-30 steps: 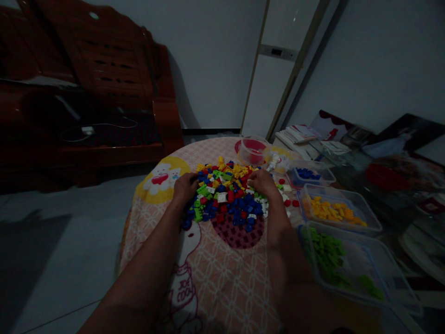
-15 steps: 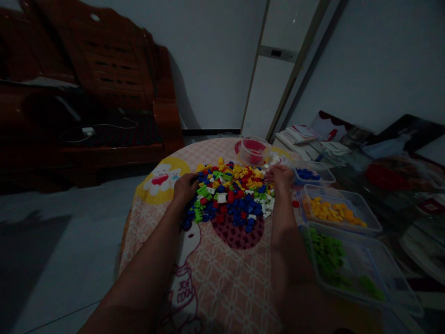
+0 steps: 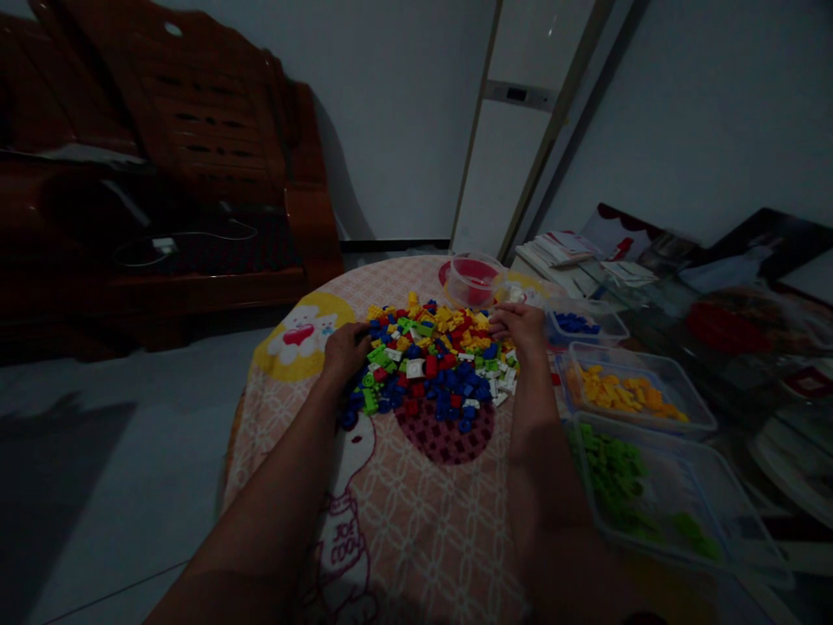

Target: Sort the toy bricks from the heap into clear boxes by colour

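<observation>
A heap of small toy bricks (image 3: 433, 365) in blue, red, yellow, green and white lies on a round table with a pink patterned cloth (image 3: 403, 512). My left hand (image 3: 347, 349) rests curled against the heap's left edge, fingers closed; what they hold, if anything, is hidden. My right hand (image 3: 519, 328) sits at the heap's far right corner with fingers bent over the bricks, close to the blue-brick tub (image 3: 581, 323).
Clear tubs line the right side: yellow bricks (image 3: 628, 392), green bricks (image 3: 651, 499). A round tub with red bricks (image 3: 474, 279) stands behind the heap. Papers (image 3: 560, 252) and dark clutter fill the right. A dark wooden bench (image 3: 162, 174) stands at left across the grey floor.
My right hand moved from the middle of the heap's right side to its far right corner, near the blue-brick tub. My left hand stayed put.
</observation>
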Tool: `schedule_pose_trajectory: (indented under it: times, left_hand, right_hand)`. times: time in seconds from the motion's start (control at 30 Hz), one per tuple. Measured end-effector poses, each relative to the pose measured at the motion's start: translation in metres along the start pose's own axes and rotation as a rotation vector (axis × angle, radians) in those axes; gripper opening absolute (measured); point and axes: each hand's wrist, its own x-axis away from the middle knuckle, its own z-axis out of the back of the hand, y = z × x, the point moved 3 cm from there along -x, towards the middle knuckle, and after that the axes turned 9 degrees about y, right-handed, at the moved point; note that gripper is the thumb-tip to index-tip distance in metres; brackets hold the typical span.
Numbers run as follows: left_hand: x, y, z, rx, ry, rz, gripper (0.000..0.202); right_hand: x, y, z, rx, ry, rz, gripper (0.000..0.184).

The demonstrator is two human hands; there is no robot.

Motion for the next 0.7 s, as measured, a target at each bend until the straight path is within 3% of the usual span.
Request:
schedule_pose_trajectory:
  times: [0.13,0.23,0.37,0.43,0.5,0.6,0.7]
  left_hand:
    - [0.001,0.001,0.001,0.017,0.003,0.012,0.044]
    - [0.001,0.003,0.003,0.02,-0.005,0.027,0.044]
    - [0.002,0.008,0.006,0.007,-0.02,0.05,0.044]
    - [0.003,0.01,0.007,0.005,-0.03,0.054,0.045]
    - [0.003,0.009,0.006,0.008,-0.033,0.053,0.045]
    - [0.002,0.006,0.004,0.03,-0.016,0.028,0.046]
    - [0.002,0.004,0.002,0.044,0.001,0.024,0.047]
  right_hand:
    - [0.026,-0.014,-0.017,0.291,-0.35,0.05,0.007]
    - [0.05,-0.019,-0.042,0.504,-0.547,0.132,0.002]
    - [0.09,-0.024,-0.082,0.869,-0.806,0.444,0.013]
    - [0.106,-0.024,-0.094,1.061,-0.858,0.601,0.022]
    - [0.113,-0.023,-0.098,1.223,-0.853,0.657,0.027]
    - [0.109,-0.024,-0.093,1.304,-0.823,0.619,0.022]
    - [0.095,-0.026,-0.081,1.246,-0.822,0.559,0.013]
